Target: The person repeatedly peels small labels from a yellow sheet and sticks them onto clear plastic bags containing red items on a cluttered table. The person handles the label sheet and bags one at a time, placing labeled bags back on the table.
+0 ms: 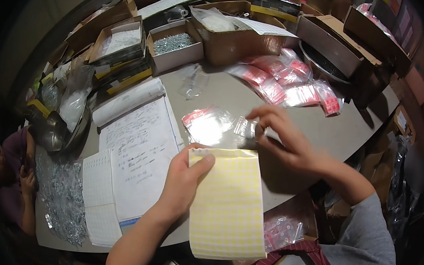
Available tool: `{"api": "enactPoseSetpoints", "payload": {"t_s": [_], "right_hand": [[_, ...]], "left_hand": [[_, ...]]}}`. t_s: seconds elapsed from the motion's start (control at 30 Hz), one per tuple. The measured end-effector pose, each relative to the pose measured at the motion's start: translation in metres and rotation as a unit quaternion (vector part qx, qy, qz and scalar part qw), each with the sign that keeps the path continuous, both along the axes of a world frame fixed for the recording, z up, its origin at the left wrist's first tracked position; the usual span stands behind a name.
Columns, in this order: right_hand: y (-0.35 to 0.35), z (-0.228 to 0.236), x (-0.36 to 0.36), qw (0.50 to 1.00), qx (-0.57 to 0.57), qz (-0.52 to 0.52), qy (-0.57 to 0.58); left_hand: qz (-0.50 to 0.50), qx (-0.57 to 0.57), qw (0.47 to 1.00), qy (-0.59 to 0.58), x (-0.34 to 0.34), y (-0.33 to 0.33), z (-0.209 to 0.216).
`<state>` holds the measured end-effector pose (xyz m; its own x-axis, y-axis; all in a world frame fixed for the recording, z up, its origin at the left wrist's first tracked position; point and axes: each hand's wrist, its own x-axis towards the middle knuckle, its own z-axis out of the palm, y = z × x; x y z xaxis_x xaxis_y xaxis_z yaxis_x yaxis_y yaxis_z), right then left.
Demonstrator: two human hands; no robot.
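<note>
My left hand (180, 182) grips the top left edge of a sheet of small yellow-and-white stickers (228, 204), thumb on the front, and the sheet hangs over the table's near edge. My right hand (287, 141) is above the table just right of a small clear plastic bag (245, 128). Its fingers are curled in toward the thumb; whatever is between the fingertips is too small to make out. Left of that bag, a pile of clear zip bags with red strips (207, 124) lies flat and shines with glare.
A notebook with handwriting (139, 151) lies at the left, near a heap of small metal parts (65, 200). Filled red-and-clear bags (292, 84) sit at the far right. Open boxes, one with screws (174, 43), line the back. Another person (16, 176) is at the left edge.
</note>
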<state>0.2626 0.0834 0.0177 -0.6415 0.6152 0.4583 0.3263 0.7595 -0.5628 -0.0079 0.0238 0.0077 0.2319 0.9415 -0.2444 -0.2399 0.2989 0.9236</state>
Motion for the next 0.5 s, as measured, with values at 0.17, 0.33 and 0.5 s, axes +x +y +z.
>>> {"api": "enactPoseSetpoints", "payload": {"t_s": [0.17, 0.33, 0.5], "right_hand": [[0.053, -0.025, 0.001, 0.986, 0.073, -0.038, -0.146], [0.063, -0.033, 0.001, 0.982, 0.004, -0.084, -0.169], [0.04, 0.005, 0.019, 0.972, -0.056, -0.028, -0.227]], "left_hand": [[-0.083, 0.062, 0.993, 0.058, 0.005, -0.003, -0.001], [-0.104, 0.078, 0.989, 0.072, 0.005, -0.007, 0.004], [-0.083, 0.059, 0.993, 0.062, 0.006, -0.011, 0.017]]}}
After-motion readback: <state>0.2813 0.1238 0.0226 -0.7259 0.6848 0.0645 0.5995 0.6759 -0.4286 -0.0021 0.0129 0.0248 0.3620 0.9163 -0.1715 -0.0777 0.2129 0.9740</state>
